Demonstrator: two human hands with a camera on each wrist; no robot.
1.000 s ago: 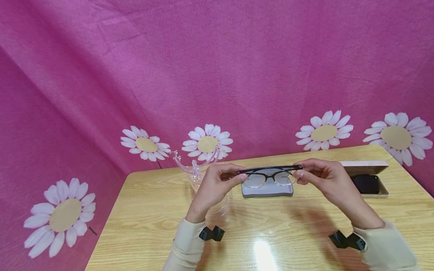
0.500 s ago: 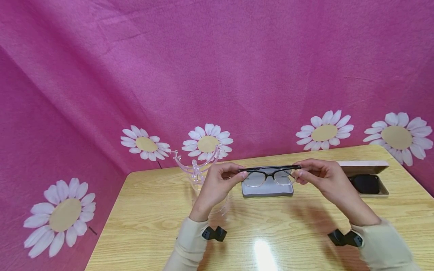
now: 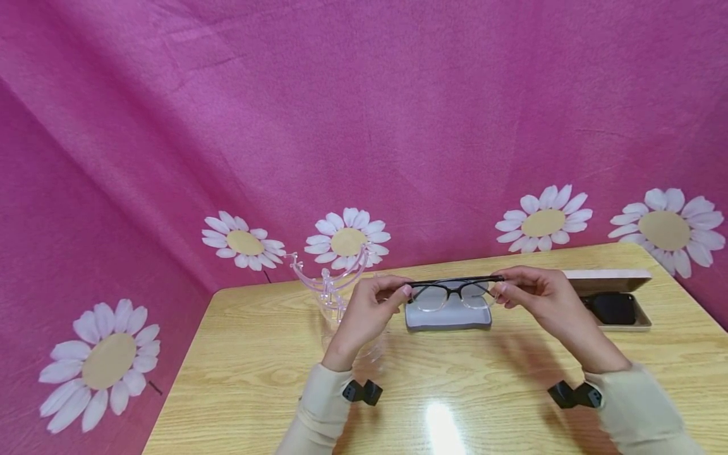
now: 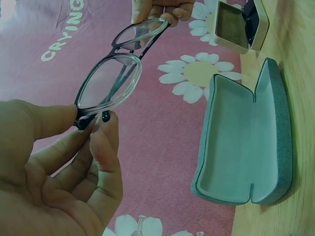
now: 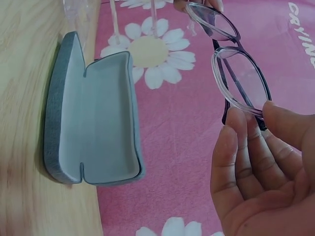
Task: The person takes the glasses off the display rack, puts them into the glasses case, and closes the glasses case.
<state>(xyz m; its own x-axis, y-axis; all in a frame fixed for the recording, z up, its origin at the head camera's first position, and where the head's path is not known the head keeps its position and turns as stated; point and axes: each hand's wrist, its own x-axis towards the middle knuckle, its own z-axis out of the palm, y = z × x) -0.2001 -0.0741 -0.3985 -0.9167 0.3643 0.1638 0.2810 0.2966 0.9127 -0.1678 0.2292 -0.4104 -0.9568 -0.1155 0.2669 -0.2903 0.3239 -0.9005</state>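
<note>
Glasses [image 3: 454, 292] in mid-air, pinched both ends

L hand [image 3: 366, 314] pinches one end, R hand [image 3: 543, 300] the other. Open grey case [image 3: 448, 318] on tabletop [image 3: 250, 379], behind & apart from glasses in head view. Clear stand [image 3: 327, 285] nr L hand; far R, open pale box [image 3: 617, 275] w/ black item [image 3: 615, 309] inside. Pink daisy cloth [image 3: 432, 126] in bkgd.

Bright head view, white glare on the table [image 3: 466, 373], soft shadows; wrist views dimmer

The glasses [image 3: 453, 293] are black and clear, the cloth [image 3: 432, 126] daisy-patterned pink.
</note>
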